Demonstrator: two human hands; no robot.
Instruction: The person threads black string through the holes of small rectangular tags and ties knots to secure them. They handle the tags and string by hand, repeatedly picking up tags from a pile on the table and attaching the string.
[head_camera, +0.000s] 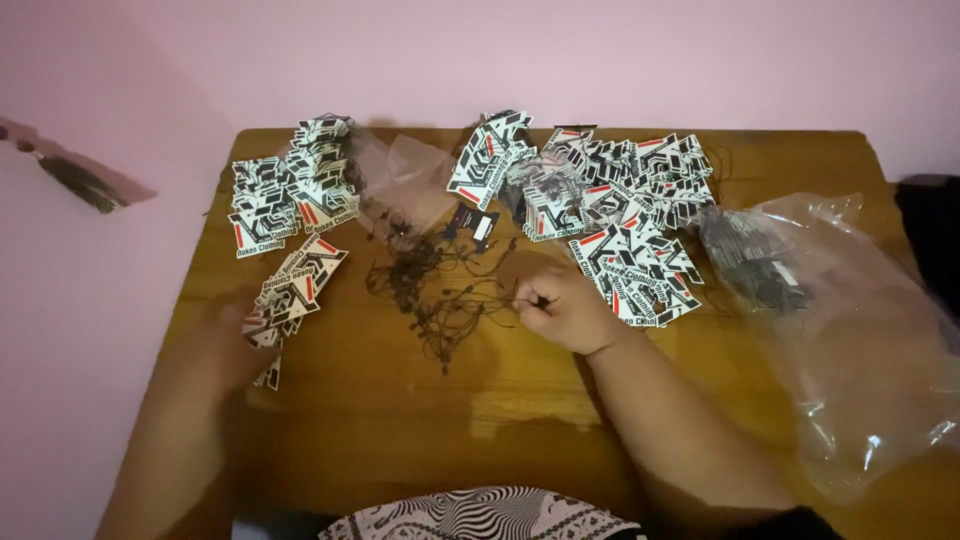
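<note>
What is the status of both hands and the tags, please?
Left hand blurred, on loose tags. Right hand pinching black strings. Clear bag lies right.

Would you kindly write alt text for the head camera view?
The right hand pinches a strand from a tangle of thin black strings on a brown wooden table. The blurred left hand touches white, black and red printed card tags.
</note>
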